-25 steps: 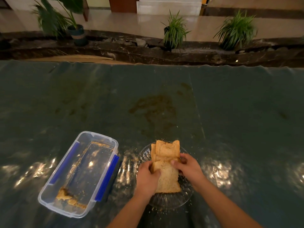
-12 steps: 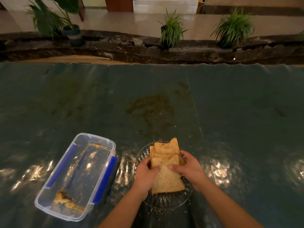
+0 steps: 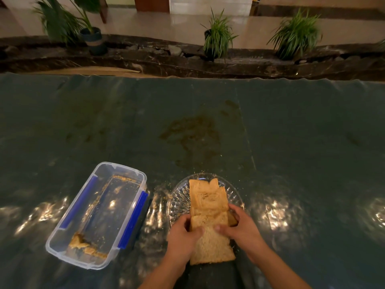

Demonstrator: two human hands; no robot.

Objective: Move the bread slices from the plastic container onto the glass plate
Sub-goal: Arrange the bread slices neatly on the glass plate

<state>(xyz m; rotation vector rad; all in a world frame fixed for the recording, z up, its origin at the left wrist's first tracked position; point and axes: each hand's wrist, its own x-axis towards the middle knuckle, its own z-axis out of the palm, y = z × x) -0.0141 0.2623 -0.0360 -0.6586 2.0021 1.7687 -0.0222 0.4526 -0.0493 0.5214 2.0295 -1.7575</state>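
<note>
A row of tan bread slices (image 3: 209, 207) lies across the round cut-glass plate (image 3: 180, 198) near the table's front edge, the nearest slice hanging over the plate's near rim. My left hand (image 3: 182, 238) grips the left side of the stack, thumb on top. My right hand (image 3: 242, 227) holds its right side, thumb pressed on the nearest slice. The clear plastic container (image 3: 98, 213) with blue side clips stands to the left of the plate. It holds only broken bread pieces (image 3: 83, 246) and crumbs at its near end.
A dark green shiny cloth (image 3: 291, 142) covers the table, with a brown stain (image 3: 191, 130) beyond the plate. Crumbs are scattered around the plate. Past the far table edge are a dark stone ledge and potted plants (image 3: 217, 36).
The bread slices have been lowered from a leaning stack to lie flatter along the plate. Both hands slid nearer to me along the stack and stayed on it.
</note>
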